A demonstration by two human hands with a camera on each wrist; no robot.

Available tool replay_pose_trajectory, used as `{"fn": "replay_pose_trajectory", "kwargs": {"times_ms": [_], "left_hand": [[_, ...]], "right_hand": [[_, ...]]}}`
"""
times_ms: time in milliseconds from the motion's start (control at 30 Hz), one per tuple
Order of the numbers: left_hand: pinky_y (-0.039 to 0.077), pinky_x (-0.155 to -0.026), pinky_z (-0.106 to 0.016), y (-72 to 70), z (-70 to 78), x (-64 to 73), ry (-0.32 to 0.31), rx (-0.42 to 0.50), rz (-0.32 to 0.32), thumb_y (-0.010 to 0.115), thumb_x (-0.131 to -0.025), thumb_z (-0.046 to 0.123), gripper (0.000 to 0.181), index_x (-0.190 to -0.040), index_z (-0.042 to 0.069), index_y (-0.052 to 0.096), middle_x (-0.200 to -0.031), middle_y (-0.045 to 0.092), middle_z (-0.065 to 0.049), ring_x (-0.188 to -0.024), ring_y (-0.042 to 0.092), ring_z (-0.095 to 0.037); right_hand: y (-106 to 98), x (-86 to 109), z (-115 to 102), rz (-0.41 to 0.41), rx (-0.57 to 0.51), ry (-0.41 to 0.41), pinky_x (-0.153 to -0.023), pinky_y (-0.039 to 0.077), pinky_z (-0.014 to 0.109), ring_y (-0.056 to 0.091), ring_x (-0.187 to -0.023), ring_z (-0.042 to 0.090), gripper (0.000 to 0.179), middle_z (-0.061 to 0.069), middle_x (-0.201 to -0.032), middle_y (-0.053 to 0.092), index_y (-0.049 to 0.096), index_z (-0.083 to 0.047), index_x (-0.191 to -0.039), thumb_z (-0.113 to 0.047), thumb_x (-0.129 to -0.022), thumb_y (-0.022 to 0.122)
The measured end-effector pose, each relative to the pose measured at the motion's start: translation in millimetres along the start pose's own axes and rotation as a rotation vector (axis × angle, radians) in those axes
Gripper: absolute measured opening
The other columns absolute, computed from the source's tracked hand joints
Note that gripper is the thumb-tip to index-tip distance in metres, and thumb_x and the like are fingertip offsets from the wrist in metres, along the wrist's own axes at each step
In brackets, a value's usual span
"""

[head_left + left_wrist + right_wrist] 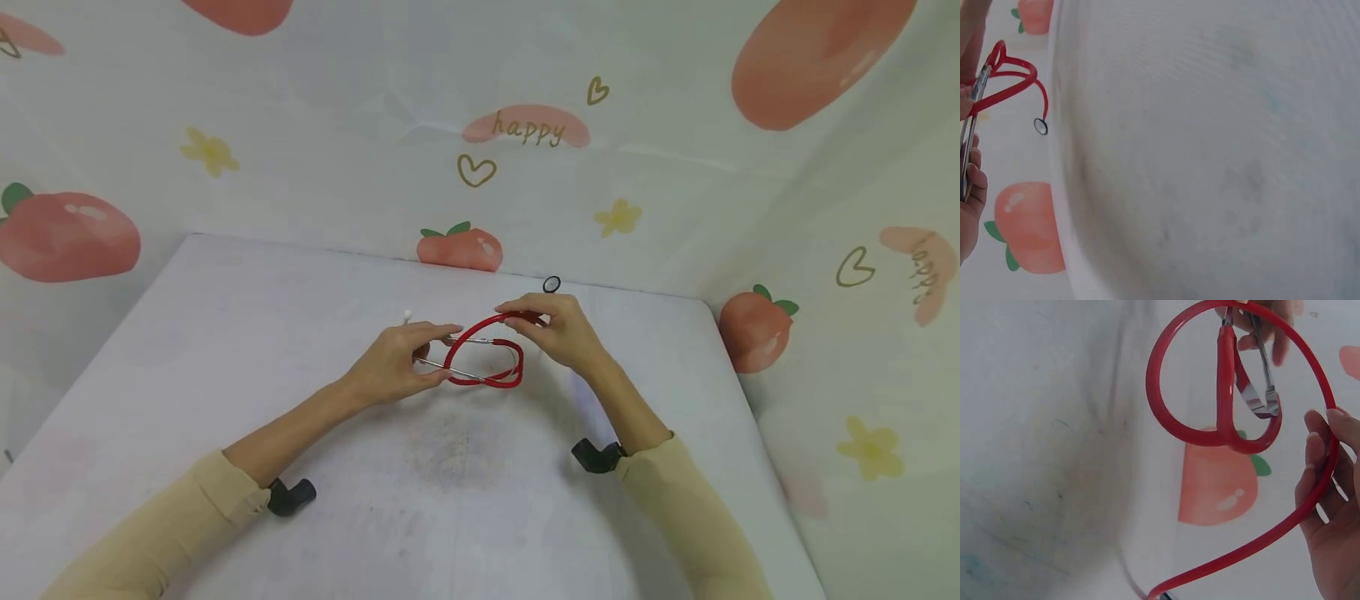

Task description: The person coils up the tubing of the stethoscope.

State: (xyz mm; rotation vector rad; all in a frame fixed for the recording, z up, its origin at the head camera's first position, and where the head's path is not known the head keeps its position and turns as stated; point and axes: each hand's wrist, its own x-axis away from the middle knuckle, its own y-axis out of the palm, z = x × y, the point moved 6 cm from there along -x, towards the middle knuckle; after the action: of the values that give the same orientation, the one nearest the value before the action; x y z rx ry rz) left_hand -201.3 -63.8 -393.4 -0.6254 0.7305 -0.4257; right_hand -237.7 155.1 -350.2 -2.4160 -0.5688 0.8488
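Both hands hold a stethoscope with red tubing (1225,387) above the table. My left hand (392,362) grips its silver metal ear tubes, thumb on the near one and fingers at the far one; a white eartip (407,316) pokes up behind that hand. The tubing bends round in a loop between the hands. My right hand (558,329) pinches the tube between thumb and fingers, as the right wrist view also shows. Beyond the right hand, the round chestpiece (1040,126) with a dark rim hangs at the tube's end.
A white table (450,517) with faint smudges lies under the hands. Behind it and to the right stands a pale backdrop (360,158) printed with peaches, flowers and hearts. Black angled pieces (292,497) sit by both sleeve cuffs.
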Motion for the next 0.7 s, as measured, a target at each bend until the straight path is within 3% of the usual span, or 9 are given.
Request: {"fn": "replay_pose_trajectory", "kwargs": {"times_ms": [267, 400, 533, 700], "left_hand": [[0.045, -0.061, -0.023, -1.7, 10.9, -6.4, 0.002, 0.052, 0.007, 0.085, -0.077, 0.013, 0.070, -0.141, 0.013, 0.055, -0.103, 0.071, 0.004, -0.070, 0.050, -0.009], [0.045, -0.061, -0.023, 0.2, 16.6, -10.8, 0.002, 0.058, -0.011, 0.085, -0.077, 0.014, 0.076, -0.145, 0.016, 0.051, -0.103, 0.072, 0.002, -0.070, 0.049, -0.009], [0.045, -0.060, -0.023, 0.3, 21.6, -13.5, 0.030, 0.071, -0.010, 0.085, -0.077, 0.014, 0.073, -0.143, 0.015, 0.054, -0.096, 0.067, 0.007, -0.069, 0.049, -0.009], [0.046, -0.059, -0.022, -0.8, 23.1, -13.8, 0.051, 0.100, -0.004, 0.086, -0.077, 0.014, 0.066, -0.137, 0.011, 0.060, -0.093, 0.063, 0.008, -0.069, 0.050, -0.009]], "right_hand": [[-3.4, -12.1, 3.1, 0.024, 0.014, 0.003, -0.064, 0.045, 0.020, 0.058, -0.074, 0.018, 0.022, 0.018, -0.094, 0.073, 0.074, 0.005, -0.107, 0.011, -0.086, 0.070], [-4.9, -16.3, 4.6, 0.023, 0.019, 0.010, -0.069, 0.050, 0.019, 0.062, -0.077, 0.016, 0.023, 0.012, -0.096, 0.074, 0.075, 0.000, -0.109, 0.007, -0.087, 0.071], [-6.5, -18.2, 7.2, 0.026, 0.002, 0.010, -0.071, 0.053, 0.022, 0.065, -0.080, 0.016, 0.024, 0.005, -0.097, 0.075, 0.076, -0.004, -0.109, 0.003, -0.087, 0.072], [-6.9, -19.0, 12.2, 0.034, -0.002, 0.042, -0.074, 0.054, 0.021, 0.066, -0.083, 0.017, 0.023, 0.007, -0.100, 0.074, 0.075, -0.002, -0.109, 0.003, -0.087, 0.073]]}}
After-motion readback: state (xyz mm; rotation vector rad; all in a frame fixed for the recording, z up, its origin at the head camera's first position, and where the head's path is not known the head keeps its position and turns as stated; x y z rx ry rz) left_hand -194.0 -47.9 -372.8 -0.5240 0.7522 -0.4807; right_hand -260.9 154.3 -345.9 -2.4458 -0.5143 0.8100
